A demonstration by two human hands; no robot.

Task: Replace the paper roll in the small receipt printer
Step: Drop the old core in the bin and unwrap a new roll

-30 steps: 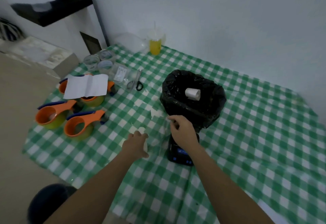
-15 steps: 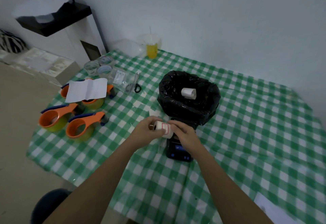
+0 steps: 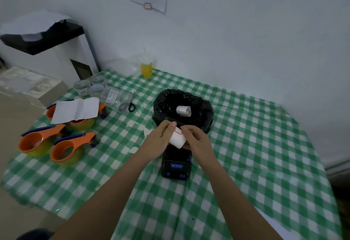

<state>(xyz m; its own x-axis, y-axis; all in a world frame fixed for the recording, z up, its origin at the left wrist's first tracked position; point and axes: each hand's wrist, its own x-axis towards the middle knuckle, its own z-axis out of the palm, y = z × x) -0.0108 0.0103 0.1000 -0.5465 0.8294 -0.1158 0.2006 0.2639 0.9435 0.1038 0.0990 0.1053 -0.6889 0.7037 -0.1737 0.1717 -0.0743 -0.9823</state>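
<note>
A white paper roll (image 3: 177, 139) with a red-edged sticker on it is held between both hands, just above the small black receipt printer (image 3: 176, 164) with blue buttons. My left hand (image 3: 158, 141) grips the roll's left side, thumb on top. My right hand (image 3: 197, 143) holds its right side, fingertips at the sticker. The printer's top is hidden behind the roll and hands. Behind it stands a bin lined with a black bag (image 3: 202, 115), with another white roll (image 3: 183, 111) lying inside.
On the green checked tablecloth (image 3: 255, 154) at left lie three orange tape dispensers (image 3: 64, 149), a white sheet of paper (image 3: 75, 109), scissors (image 3: 128, 103), clear tape rolls (image 3: 89, 86) and a yellow drink cup (image 3: 146, 68). A white cabinet (image 3: 47, 58) stands far left.
My left hand picked the paper roll up from the cloth and both hands brought it together over the printer. The view tilted up, showing more wall.
</note>
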